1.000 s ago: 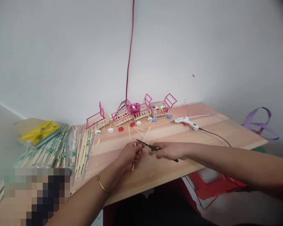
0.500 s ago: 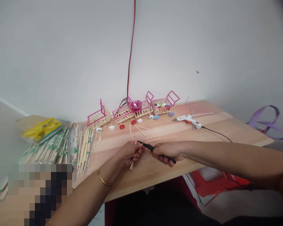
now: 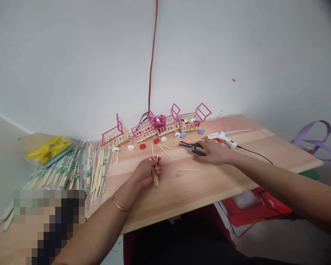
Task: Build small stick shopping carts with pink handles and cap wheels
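My left hand (image 3: 147,171) is closed around several thin wooden sticks (image 3: 156,178), whose ends poke out above and below the fingers. To the right, my right hand (image 3: 213,151) rests low over the table with its fingers on the dark handles of a pair of pliers (image 3: 191,146). The jaws of the pliers are parted and point left. Just behind that hand lies a white hot glue gun (image 3: 228,141). A single short stick (image 3: 188,170) lies on the wood between my hands, and a few others (image 3: 165,150) lie beyond them.
Small stick-built carts (image 3: 116,137) with pink rims and bottle-cap wheels line the wall; one holds a pink cup (image 3: 159,120). Bundles of wrapped chopsticks (image 3: 59,167) and a yellow packet (image 3: 55,147) fill the left. A purple ribbon (image 3: 306,134) hangs off the right.
My right hand has moved right and away from my left hand, carrying the pliers down to the table near the glue gun. A short stick now lies in view between my hands.
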`<action>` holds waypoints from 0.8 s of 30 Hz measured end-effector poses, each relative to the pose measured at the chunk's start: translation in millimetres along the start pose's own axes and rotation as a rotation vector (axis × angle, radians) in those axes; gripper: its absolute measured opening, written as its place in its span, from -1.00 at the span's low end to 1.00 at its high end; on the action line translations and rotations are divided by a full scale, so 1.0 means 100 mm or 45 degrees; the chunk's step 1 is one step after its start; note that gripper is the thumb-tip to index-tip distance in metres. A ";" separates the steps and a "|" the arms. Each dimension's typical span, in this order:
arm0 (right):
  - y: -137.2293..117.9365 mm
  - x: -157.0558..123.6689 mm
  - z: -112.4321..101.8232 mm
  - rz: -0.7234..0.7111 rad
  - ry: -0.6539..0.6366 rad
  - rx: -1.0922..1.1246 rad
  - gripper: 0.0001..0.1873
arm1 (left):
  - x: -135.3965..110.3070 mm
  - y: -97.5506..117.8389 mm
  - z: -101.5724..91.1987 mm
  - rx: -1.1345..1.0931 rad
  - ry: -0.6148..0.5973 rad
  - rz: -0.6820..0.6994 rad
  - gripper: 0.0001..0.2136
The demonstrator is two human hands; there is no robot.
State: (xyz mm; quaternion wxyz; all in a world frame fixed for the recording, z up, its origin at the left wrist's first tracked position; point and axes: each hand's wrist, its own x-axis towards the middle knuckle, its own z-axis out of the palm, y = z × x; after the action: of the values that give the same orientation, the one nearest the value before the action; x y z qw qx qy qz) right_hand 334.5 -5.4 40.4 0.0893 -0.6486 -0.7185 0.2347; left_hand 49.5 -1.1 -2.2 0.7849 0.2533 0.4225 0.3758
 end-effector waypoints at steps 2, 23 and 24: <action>0.09 0.02 0.16 0.050 0.106 -0.175 -0.38 | 0.02 0.02 -0.02 -0.078 0.046 0.082 -0.93; -0.96 0.40 0.73 -0.301 -0.134 1.043 -0.71 | 0.08 0.01 -0.10 -0.287 -0.157 0.283 -0.88; -0.99 0.44 0.80 -0.304 -0.146 1.117 -0.69 | 0.08 0.01 -0.10 -0.265 -0.154 0.284 -0.85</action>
State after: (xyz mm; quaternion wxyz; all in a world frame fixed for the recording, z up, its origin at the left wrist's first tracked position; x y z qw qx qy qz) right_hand 206.0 15.1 7.8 0.3420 -0.4480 -0.6247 0.5404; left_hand 43.8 6.7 -10.2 0.7844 0.2379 0.3026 0.4864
